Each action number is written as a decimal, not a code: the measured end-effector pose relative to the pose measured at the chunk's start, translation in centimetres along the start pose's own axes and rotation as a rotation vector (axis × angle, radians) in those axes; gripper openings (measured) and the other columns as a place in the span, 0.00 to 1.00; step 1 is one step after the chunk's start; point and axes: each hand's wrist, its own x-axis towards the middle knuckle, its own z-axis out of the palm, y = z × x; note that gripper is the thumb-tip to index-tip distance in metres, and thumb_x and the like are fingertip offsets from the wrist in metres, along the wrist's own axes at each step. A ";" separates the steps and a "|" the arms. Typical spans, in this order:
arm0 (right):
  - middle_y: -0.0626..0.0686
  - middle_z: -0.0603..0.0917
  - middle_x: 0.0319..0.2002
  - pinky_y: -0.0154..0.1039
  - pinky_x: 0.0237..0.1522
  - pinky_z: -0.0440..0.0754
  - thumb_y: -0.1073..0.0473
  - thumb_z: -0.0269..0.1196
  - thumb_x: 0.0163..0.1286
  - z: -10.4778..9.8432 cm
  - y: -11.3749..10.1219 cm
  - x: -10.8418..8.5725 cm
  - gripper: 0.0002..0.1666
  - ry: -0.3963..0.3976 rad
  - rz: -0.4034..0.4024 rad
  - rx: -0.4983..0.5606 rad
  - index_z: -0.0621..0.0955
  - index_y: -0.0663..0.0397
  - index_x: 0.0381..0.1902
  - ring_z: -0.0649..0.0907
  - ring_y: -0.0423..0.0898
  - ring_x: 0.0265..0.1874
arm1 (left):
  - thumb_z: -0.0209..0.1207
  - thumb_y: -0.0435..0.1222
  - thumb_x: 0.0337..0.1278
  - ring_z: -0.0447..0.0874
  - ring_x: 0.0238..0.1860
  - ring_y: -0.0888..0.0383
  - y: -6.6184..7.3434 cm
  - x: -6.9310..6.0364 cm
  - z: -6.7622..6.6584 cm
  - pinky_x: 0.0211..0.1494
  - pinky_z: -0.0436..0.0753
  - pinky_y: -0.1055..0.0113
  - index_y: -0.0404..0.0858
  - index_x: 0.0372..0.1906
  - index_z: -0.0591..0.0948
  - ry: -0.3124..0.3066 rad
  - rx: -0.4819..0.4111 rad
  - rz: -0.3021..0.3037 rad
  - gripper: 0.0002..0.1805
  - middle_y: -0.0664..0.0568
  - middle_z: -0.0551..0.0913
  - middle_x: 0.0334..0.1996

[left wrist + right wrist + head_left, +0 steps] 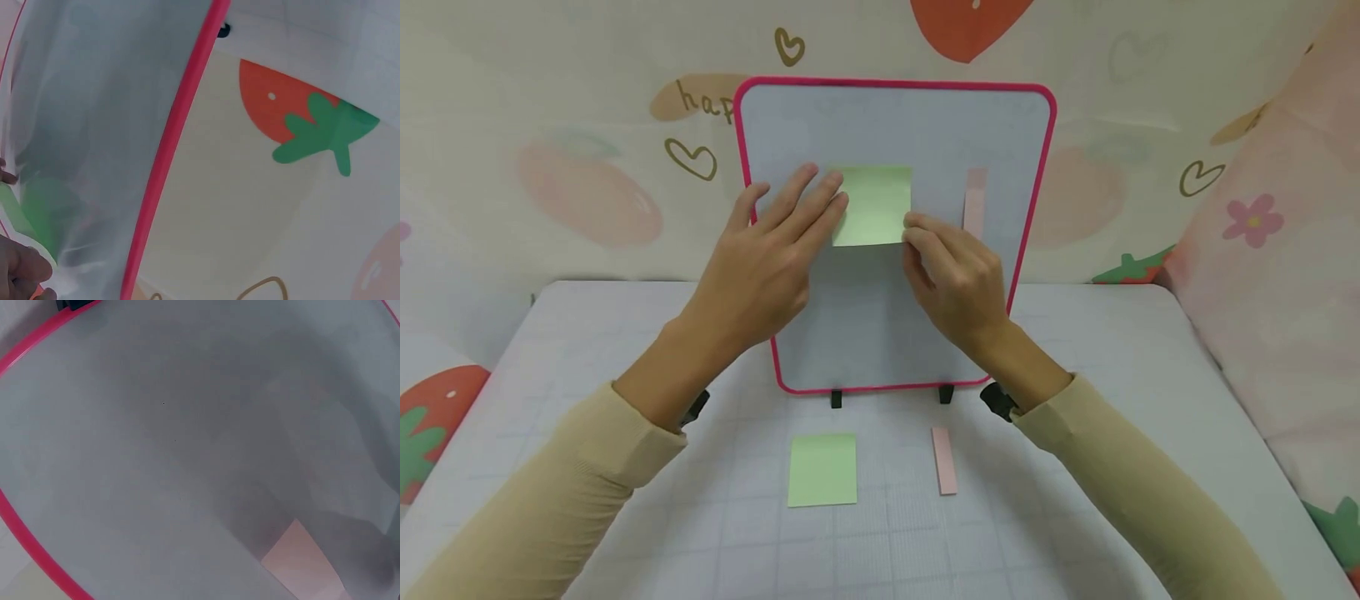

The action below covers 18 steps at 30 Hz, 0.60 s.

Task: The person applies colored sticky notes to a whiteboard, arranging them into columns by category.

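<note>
A light green sticky note (876,208) lies against a whiteboard (865,333) with a pink frame. My left hand (767,258) rests its extended fingertips on the note's left edge. At the lower right corner, my right hand (955,279) pinches the note between thumb and fingers. A pink paper strip (975,196) is on the board just right of the note, partly covered by my right hand; its lower end (306,562) shows in the right wrist view. In the left wrist view, the note (15,215) appears edge-on beside its green reflection.
On the white table (1112,358) in front of the board lie another green sticky note (822,470) and a pink strip (944,461). Black feet (836,399) hold up the board. A patterned cloth (580,100) hangs behind it, and another cloth (1270,292) borders the right.
</note>
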 end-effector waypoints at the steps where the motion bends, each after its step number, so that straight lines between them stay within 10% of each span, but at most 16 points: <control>1: 0.60 0.88 0.39 0.47 0.38 0.87 0.73 0.64 0.62 0.1 0.0 0.0 0.03 0.004 0.004 -0.008 0.83 0.67 0.34 0.88 0.55 0.35 | 0.50 0.26 0.60 0.56 0.76 0.50 0.0 0.2 0.1 0.70 0.62 0.43 0.33 0.71 0.69 -0.012 0.007 -0.006 0.31 0.46 0.67 0.73; 12: 0.57 0.88 0.44 0.47 0.50 0.82 0.68 0.64 0.62 0.5 0.2 0.2 0.05 -0.006 -0.038 -0.125 0.85 0.62 0.36 0.86 0.54 0.50 | 0.49 0.32 0.65 0.51 0.78 0.50 -0.7 0.7 0.6 0.76 0.50 0.43 0.34 0.75 0.64 -0.080 0.062 -0.031 0.32 0.46 0.62 0.75; 18: 0.61 0.75 0.67 0.50 0.72 0.63 0.60 0.60 0.67 0.7 0.4 1.2 0.27 -0.261 -0.199 -0.223 0.77 0.65 0.63 0.69 0.55 0.71 | 0.50 0.33 0.66 0.52 0.78 0.50 -1.0 0.5 1.0 0.75 0.51 0.41 0.35 0.75 0.63 -0.073 0.102 -0.012 0.32 0.47 0.61 0.76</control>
